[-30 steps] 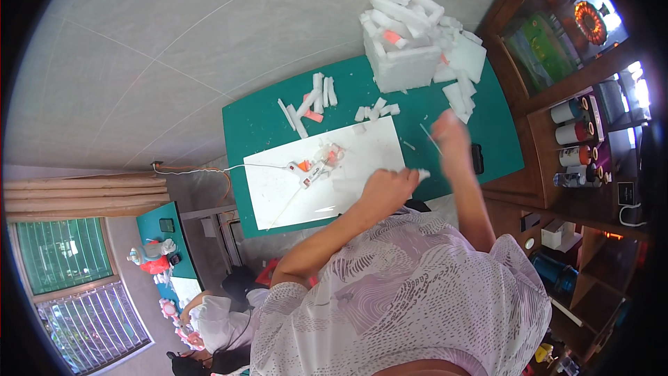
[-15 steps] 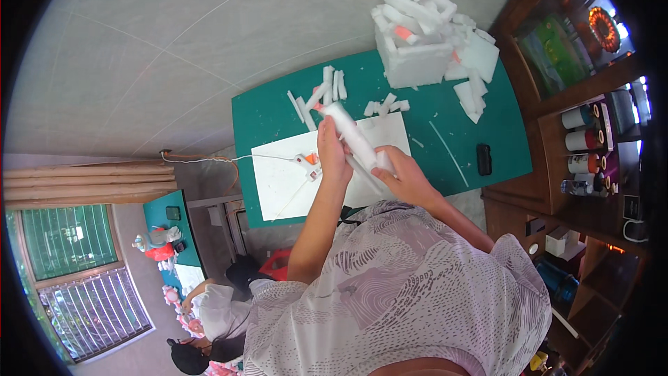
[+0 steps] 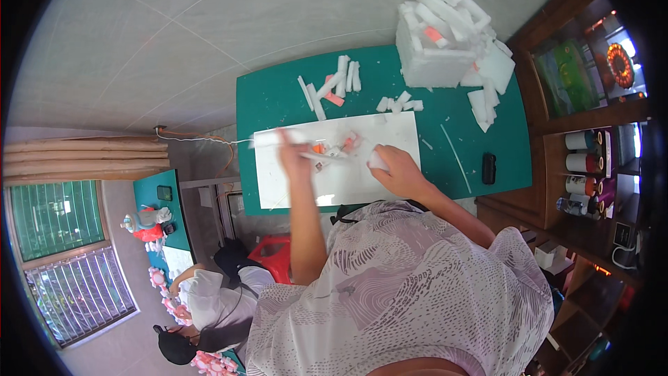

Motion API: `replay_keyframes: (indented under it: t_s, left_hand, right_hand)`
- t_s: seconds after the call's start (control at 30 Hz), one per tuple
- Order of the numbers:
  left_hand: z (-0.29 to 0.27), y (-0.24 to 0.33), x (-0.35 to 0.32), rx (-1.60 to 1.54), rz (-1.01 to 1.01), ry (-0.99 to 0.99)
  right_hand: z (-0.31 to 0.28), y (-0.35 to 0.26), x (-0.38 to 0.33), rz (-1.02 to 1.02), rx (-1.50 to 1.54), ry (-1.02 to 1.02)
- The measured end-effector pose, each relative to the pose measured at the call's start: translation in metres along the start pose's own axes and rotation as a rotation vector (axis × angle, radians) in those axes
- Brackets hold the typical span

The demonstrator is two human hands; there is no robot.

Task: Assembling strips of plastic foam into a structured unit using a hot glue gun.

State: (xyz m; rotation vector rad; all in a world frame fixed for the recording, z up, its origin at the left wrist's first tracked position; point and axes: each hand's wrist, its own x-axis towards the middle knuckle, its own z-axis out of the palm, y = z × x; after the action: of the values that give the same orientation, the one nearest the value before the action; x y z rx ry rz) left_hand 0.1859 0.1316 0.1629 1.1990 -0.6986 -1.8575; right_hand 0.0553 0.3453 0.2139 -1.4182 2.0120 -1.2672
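Note:
My left hand [image 3: 296, 160] is smeared by motion over the left part of a white board [image 3: 278, 191]. Blurred white, elongated shapes [image 3: 275, 138] show next to its fingers; whether they are held is unclear. Closed around a small white foam piece [image 3: 378, 160], my right hand [image 3: 402, 173] hovers above the board's right side. Between the hands, a partly hidden white power strip [image 3: 321, 164] with an orange part [image 3: 319, 147] lies on the board. A pinkish blur [image 3: 351, 143] beside it cannot be made out.
On the green table [image 3: 271, 101] are loose foam strips [image 3: 342, 76], small foam bits [image 3: 400, 103], a tall foam stack [image 3: 445, 35] and a black case [image 3: 489, 168]. A white cord [image 3: 209, 141] runs to the wall. Another person [image 3: 216, 299] sits at the left; a wooden cabinet [image 3: 543, 125] stands right.
My hands have come apart from the white foam roll they both gripped. The left has swept left and blurs; the right stays near, with a small foam piece. The view has shifted slightly.

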Motion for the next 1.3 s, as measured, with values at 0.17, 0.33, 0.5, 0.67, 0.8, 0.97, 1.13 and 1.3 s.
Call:
replay_keyframes:
  t_s: [0.17, 0.33, 0.5, 0.67, 0.8, 0.97, 1.13, 1.3]
  left_hand:
    - [-0.074, 0.102, 0.054, 0.028, 0.329, -0.183]
    - [-0.049, 0.057, 0.079, 0.499, 0.117, -0.187]
    - [0.002, -0.016, 0.15, 0.821, -0.031, -0.353]
    - [0.045, -0.058, 0.227, 1.106, 0.189, -0.387]
    - [0.067, -0.07, 0.24, 1.283, 0.437, -0.303]
    - [0.043, -0.057, 0.211, 1.222, 0.845, -0.43]
    - [0.003, -0.038, 0.139, 1.205, 0.697, -0.481]
    - [-0.062, -0.04, 0.081, 1.259, 0.692, -0.358]
  right_hand:
    - [-0.005, 0.029, -0.005, 0.286, 0.047, -0.118]
    - [-0.002, 0.034, 0.017, 0.515, -0.037, -0.014]
    - [0.009, 0.023, 0.017, 0.499, -0.05, -0.035]
    - [0.022, 0.036, -0.002, 0.613, -0.111, -0.018]
    - [0.011, 0.059, -0.011, 0.724, -0.079, 0.125]
    - [0.015, 0.146, -0.001, 0.606, -0.161, 0.227]
    - [0.03, 0.226, 0.038, 0.669, -0.125, 0.17]
    - [0.025, 0.226, 0.062, 0.605, -0.129, 0.209]
